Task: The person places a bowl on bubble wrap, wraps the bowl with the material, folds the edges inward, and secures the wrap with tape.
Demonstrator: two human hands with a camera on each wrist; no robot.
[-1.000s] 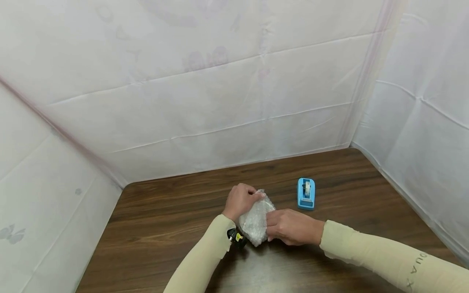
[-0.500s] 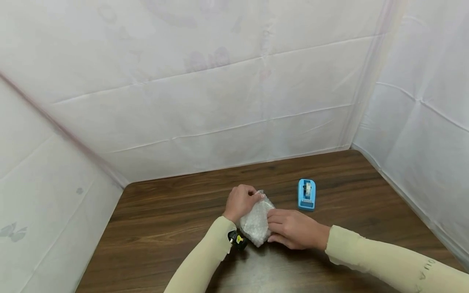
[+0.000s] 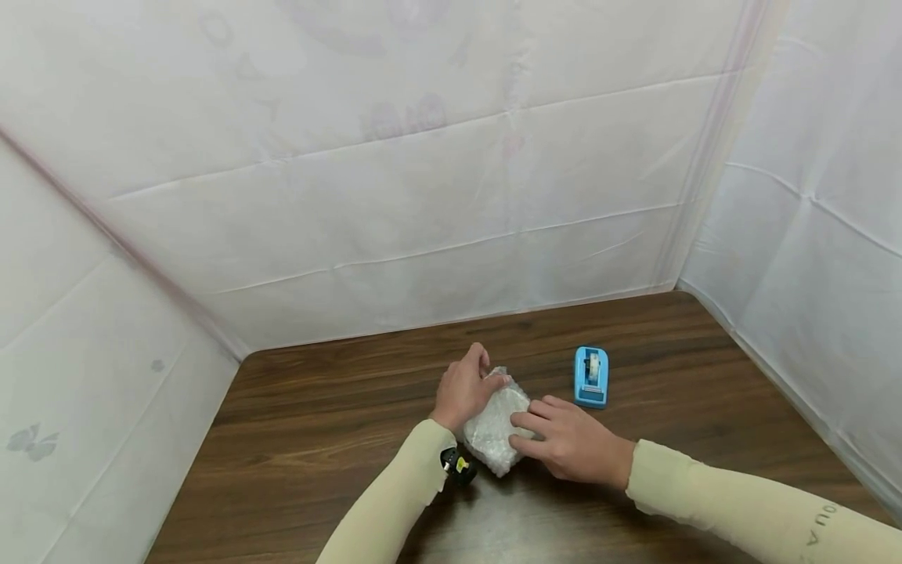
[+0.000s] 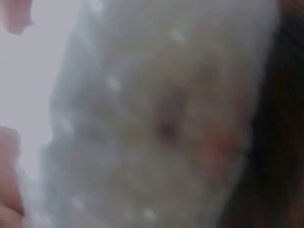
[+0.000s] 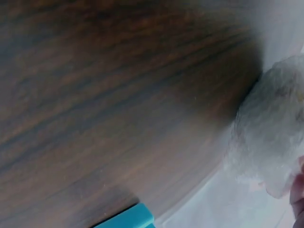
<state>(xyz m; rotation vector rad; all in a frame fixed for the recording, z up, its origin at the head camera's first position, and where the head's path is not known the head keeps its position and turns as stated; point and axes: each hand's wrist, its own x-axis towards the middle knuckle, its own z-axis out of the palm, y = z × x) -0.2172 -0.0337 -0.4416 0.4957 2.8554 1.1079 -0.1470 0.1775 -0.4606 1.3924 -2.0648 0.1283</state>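
Observation:
A small package in clear bubble wrap (image 3: pixel 499 427) lies between my hands in the head view. Its contents are only dimly visible through the layers. My left hand (image 3: pixel 463 389) holds its upper left side, thumb on the wrap and other fingers beyond the edge. In the left wrist view, the bubble wrap (image 4: pixel 156 114) fills most of the picture, blurred. My right hand (image 3: pixel 571 439) touches the package's right side with loosely bent, slightly spread fingers. The right wrist view shows the bubble wrap (image 5: pixel 273 128) at its right edge, with fingertips (image 5: pixel 298 192) at the lower corner.
A blue tape dispenser (image 3: pixel 590 377) with a roll of tape stands right of the package, beyond my right hand. The dark wood-grain table (image 3: pixel 338 423) meets white sheeting (image 3: pixel 395 235) at the back and on both sides.
My right fingers have loosened and spread on the package's right side. My left index finger has lifted, while the left thumb stays on the wrap. The package has hardly moved.

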